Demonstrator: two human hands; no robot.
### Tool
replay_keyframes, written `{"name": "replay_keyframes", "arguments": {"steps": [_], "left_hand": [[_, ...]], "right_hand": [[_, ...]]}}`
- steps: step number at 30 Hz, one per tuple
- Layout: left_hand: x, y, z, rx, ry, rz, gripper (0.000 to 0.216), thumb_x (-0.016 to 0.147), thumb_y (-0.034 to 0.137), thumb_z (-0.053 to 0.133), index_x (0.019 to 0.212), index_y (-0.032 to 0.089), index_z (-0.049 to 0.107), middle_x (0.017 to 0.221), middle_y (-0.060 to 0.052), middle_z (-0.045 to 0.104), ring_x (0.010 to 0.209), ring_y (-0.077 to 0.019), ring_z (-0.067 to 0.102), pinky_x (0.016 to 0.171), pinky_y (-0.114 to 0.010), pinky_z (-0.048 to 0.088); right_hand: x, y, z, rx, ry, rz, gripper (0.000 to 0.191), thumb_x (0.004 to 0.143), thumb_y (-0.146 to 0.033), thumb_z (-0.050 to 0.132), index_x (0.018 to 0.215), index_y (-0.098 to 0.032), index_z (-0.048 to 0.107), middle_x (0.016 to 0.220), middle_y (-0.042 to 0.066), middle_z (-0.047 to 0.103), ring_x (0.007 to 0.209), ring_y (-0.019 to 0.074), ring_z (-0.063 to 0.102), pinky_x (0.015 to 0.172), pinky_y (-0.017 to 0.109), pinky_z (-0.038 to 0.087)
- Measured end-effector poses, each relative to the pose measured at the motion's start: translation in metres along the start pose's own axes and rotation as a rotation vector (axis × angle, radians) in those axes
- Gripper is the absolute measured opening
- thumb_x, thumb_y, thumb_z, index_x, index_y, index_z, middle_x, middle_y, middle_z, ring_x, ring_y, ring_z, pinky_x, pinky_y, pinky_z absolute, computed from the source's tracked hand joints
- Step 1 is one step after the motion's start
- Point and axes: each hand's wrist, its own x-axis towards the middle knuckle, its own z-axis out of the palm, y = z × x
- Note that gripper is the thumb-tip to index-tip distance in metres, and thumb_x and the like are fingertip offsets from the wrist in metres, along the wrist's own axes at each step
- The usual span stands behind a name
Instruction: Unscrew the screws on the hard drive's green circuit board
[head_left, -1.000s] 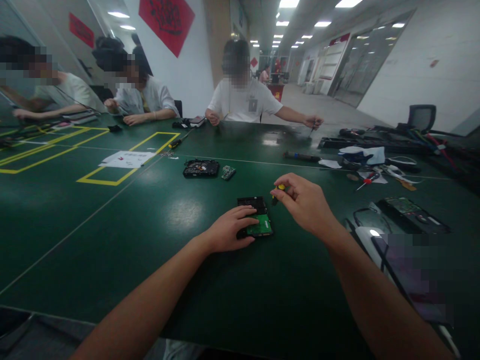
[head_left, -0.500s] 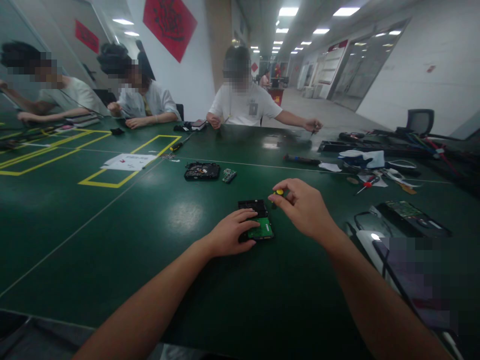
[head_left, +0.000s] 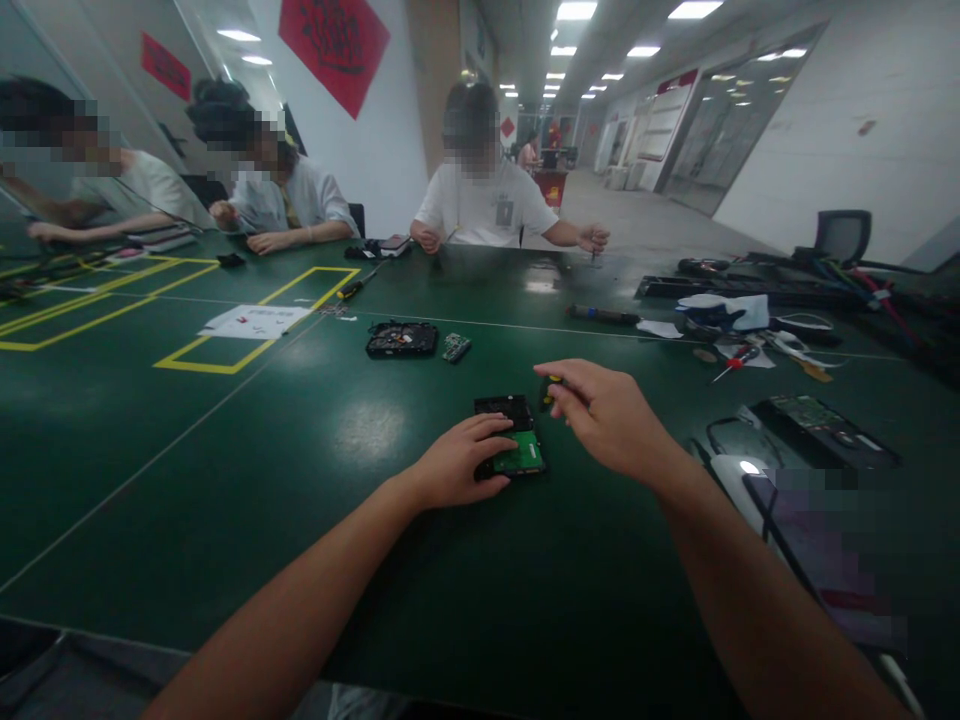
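A hard drive (head_left: 531, 452) with a green circuit board lies on the table before me. My left hand (head_left: 466, 462) holds it down from the left, fingers across its top and thumb along the near edge, covering part of the board. Just right of the drive's far end, my right hand (head_left: 592, 400) pinches a short black-and-yellow screwdriver (head_left: 553, 384) between thumb and fingers, index finger stretched out. Its tip is too dark to make out, so I cannot tell whether it touches the drive.
Beyond the drive lie an opened black drive (head_left: 402, 338) and a small circuit board (head_left: 456, 347). To the right are a red-handled screwdriver (head_left: 736, 362), another board-bearing unit (head_left: 825, 430) and a tablet-like device (head_left: 817, 550). Several people sit across the green table (head_left: 225, 500).
My right hand has turned the screwdriver in its fingers, and the index finger has straightened. The left hand stays on the hard drive. The person opposite has drawn an outstretched hand inward.
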Motion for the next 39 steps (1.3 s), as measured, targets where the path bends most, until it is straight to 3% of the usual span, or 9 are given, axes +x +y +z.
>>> {"name": "replay_keyframes", "arguments": {"steps": [3, 8, 15, 20, 25, 33, 39], "left_hand": [[0.0, -0.001, 0.0, -0.014, -0.002, 0.002, 0.052, 0.088, 0.038, 0.074, 0.136, 0.024, 0.062, 0.154, -0.013, 0.053, 0.146, -0.0325, 0.047, 0.12, -0.058, 0.04], [0.0, -0.003, 0.001, -0.008, -0.009, 0.011, 0.052, 0.088, 0.039, 0.073, 0.137, 0.024, 0.062, 0.154, -0.012, 0.052, 0.146, -0.032, 0.047, 0.121, -0.057, 0.04], [0.001, -0.002, 0.0, 0.003, -0.017, 0.013, 0.051, 0.09, 0.04, 0.072, 0.137, 0.024, 0.061, 0.154, -0.013, 0.053, 0.147, -0.0318, 0.046, 0.121, -0.056, 0.04], [0.001, -0.003, 0.001, -0.008, -0.009, 0.011, 0.051, 0.089, 0.04, 0.072, 0.137, 0.024, 0.061, 0.154, -0.013, 0.052, 0.146, -0.0323, 0.046, 0.121, -0.057, 0.04], [0.0, -0.004, 0.002, -0.031, 0.011, 0.015, 0.052, 0.088, 0.039, 0.073, 0.137, 0.025, 0.061, 0.153, -0.012, 0.053, 0.145, -0.0328, 0.047, 0.12, -0.057, 0.041], [0.0, -0.002, 0.0, -0.011, 0.001, 0.016, 0.053, 0.089, 0.038, 0.073, 0.138, 0.024, 0.061, 0.154, -0.013, 0.053, 0.146, -0.0321, 0.047, 0.121, -0.056, 0.04], [0.0, -0.002, 0.001, -0.039, 0.01, 0.021, 0.052, 0.088, 0.038, 0.073, 0.137, 0.025, 0.061, 0.154, -0.012, 0.053, 0.146, -0.0328, 0.047, 0.12, -0.057, 0.04]], "right_hand": [[0.0, -0.001, 0.003, -0.163, 0.092, 0.032, 0.022, 0.099, -0.021, 0.056, 0.118, -0.02, 0.067, 0.112, 0.012, 0.073, 0.1, 0.0277, 0.068, 0.088, 0.042, 0.05], [-0.001, -0.003, 0.011, -0.307, 0.155, 0.124, 0.017, 0.099, -0.037, 0.061, 0.106, -0.021, 0.063, 0.099, 0.01, 0.068, 0.085, 0.0258, 0.063, 0.073, 0.037, 0.045], [0.002, 0.003, 0.009, -0.174, 0.141, 0.053, 0.01, 0.099, -0.031, 0.059, 0.097, -0.021, 0.061, 0.094, 0.008, 0.068, 0.083, 0.0225, 0.061, 0.075, 0.036, 0.043], [0.002, 0.006, 0.009, -0.103, 0.149, 0.014, 0.012, 0.098, -0.032, 0.064, 0.102, -0.023, 0.069, 0.101, 0.008, 0.069, 0.092, 0.0236, 0.065, 0.081, 0.037, 0.047], [0.001, 0.004, 0.008, -0.005, 0.086, -0.015, 0.022, 0.098, -0.021, 0.059, 0.118, -0.024, 0.069, 0.115, 0.007, 0.073, 0.101, 0.0235, 0.067, 0.086, 0.038, 0.05], [0.001, 0.004, 0.01, 0.039, 0.092, 0.019, 0.014, 0.1, -0.028, 0.058, 0.105, -0.023, 0.07, 0.11, 0.007, 0.07, 0.09, 0.0211, 0.065, 0.076, 0.035, 0.049], [0.001, 0.005, 0.01, 0.127, 0.071, 0.121, 0.023, 0.101, -0.026, 0.053, 0.121, -0.021, 0.063, 0.103, 0.007, 0.073, 0.077, 0.0188, 0.066, 0.073, 0.035, 0.049]]}}
